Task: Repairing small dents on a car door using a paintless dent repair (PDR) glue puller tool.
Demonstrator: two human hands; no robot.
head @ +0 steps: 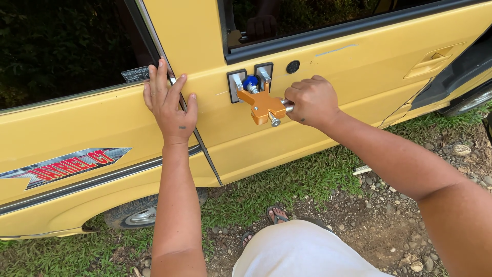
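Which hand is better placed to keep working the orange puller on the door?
Right hand: it already grips the puller handle. Left hand lies flat on the door seam, away from the tool.

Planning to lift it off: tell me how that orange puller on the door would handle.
The orange puller looks like rigid metal, probably hefty for its size. Its smooth handle, gripped by the right hand, may be slippery. Its protruding arms should stop it rolling.

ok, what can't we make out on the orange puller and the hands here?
Head view only:
- Handle end of the orange puller: wrapped inside the right hand.
- Dent, if any: hidden behind the puller's blue knob and feet.
- Left hand palm: pressed flat against the yellow door, unseen.
- Front wheel: mostly behind the left forearm and bodywork.
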